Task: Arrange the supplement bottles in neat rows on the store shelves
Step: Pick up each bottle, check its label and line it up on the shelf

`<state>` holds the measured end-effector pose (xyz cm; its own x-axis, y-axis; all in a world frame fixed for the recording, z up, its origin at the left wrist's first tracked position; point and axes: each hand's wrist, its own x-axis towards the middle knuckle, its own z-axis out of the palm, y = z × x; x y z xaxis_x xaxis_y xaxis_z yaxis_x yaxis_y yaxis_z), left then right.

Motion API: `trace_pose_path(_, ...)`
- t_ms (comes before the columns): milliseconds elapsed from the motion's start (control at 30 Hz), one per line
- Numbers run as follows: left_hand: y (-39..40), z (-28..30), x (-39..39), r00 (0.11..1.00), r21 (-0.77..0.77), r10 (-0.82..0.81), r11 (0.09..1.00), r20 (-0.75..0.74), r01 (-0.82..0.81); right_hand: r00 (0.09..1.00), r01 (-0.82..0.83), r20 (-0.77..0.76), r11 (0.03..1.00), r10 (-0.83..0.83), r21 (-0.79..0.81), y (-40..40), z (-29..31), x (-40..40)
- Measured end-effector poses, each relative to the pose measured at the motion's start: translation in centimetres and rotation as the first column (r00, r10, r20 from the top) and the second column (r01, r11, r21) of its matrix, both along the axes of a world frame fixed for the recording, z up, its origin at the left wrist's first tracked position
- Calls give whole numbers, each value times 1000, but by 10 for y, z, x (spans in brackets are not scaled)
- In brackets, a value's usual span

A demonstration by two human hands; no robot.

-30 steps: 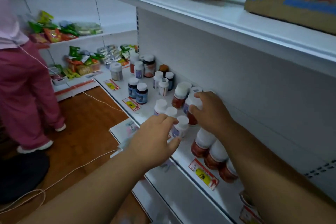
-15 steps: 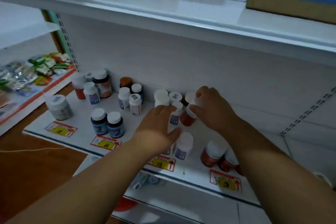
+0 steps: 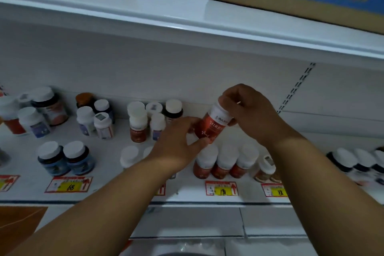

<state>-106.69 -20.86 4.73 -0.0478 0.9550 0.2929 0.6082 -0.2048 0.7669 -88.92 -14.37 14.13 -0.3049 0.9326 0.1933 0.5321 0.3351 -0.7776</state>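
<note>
Ideally the red supplement bottle [image 3: 211,125] gets set down upright, label forward, behind the three matching red bottles [image 3: 223,162] at the shelf [image 3: 108,191] front. It hangs tilted above them, off the shelf: the right hand [image 3: 249,114] curls round its white cap, the left hand [image 3: 178,145] pinches its lower body.
</note>
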Motion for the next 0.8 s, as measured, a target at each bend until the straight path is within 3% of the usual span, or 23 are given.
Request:
trace_pose_path(100, -3, -11, 14, 993, 58, 113, 992, -34, -111, 995, 37, 85, 990, -49, 138, 18, -10, 6)
trace_pose_path(167, -9, -17, 22, 980, 156, 117, 983, -158, -92, 973, -3, 230, 985, -37, 171, 31, -21, 6)
trace_pose_path(300, -13, -28, 31, 924, 272, 68, 961, -375, 40, 896, -193, 410, 981, 170, 16, 47, -55, -4)
trace_pose_path(500, -14, -36, 32, 902, 299, 90, 953, -422, 44, 835, -318, 430, 939, 344, -133, 53, -84, -14)
trace_pose_path(800, -18, -39, 36, 907, 315, 129, 949, -401, 4, 835, -376, 381, 918, 396, -130, 53, -86, -14)
